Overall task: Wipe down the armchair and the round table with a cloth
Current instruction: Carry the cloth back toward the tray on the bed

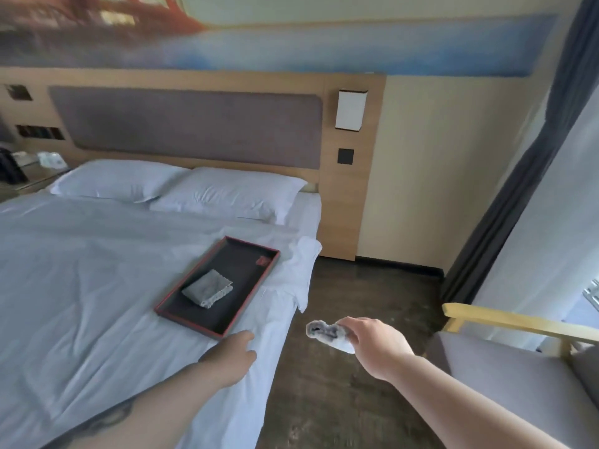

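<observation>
My right hand (376, 343) grips a crumpled grey and white cloth (327, 332) over the dark floor, between the bed and the armchair. The armchair (505, 367), with a grey seat and a light wooden arm, stands at the lower right, partly cut off by the frame edge. My left hand (231, 354) hovers over the bed's near edge, close to the corner of a black tray (246, 280) with a red rim; its fingers are loosely curled and hold nothing. A second folded grey cloth (207, 288) lies in the tray. The round table is not in view.
A bed (81, 286) with white sheets and two pillows fills the left. A wooden headboard with a wall lamp (350, 108) stands behind. A dark curtain (525, 176) hangs at the right beside a window. Brown floor (363, 286) runs between bed and armchair.
</observation>
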The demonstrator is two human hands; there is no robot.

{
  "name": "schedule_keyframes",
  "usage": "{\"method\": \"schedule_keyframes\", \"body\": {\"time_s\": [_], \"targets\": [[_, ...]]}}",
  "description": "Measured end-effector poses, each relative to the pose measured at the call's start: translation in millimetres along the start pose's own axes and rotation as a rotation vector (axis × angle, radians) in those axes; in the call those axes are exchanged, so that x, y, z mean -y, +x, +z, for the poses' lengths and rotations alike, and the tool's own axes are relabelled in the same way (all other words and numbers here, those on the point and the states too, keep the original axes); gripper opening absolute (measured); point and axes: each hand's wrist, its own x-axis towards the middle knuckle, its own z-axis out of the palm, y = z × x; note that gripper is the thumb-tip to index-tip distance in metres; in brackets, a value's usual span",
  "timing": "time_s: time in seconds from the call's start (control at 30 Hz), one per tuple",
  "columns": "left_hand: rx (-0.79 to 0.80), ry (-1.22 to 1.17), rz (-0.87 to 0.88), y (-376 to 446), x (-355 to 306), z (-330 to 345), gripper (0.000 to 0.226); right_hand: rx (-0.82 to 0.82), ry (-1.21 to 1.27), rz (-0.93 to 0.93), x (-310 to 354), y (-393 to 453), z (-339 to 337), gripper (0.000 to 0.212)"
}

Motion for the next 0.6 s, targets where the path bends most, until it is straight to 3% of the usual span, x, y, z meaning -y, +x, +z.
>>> {"method": "schedule_keyframes", "body": {"time_s": [0.13,0.27,0.43,0.6], "targets": [[-0.024,-0.106,-0.016,67,-12,-19,0.05,0.07,-0.041,-0.047,-13,90,-19,0.038],[-0.114,-0.154,-0.122,112,-17,-33,0.027,0.169,-0.065,-0.116,-20,184,-31,0.04],[-0.178,-0.234,-0.27,150,-13,-49,0.047,0.279,-0.118,-0.246,7,291,-23,0.04],[-0.234,-0.274,-0.409,192,23,-75,0.046,0.301,-0.182,-0.439,72,377,5,0.036]]}}
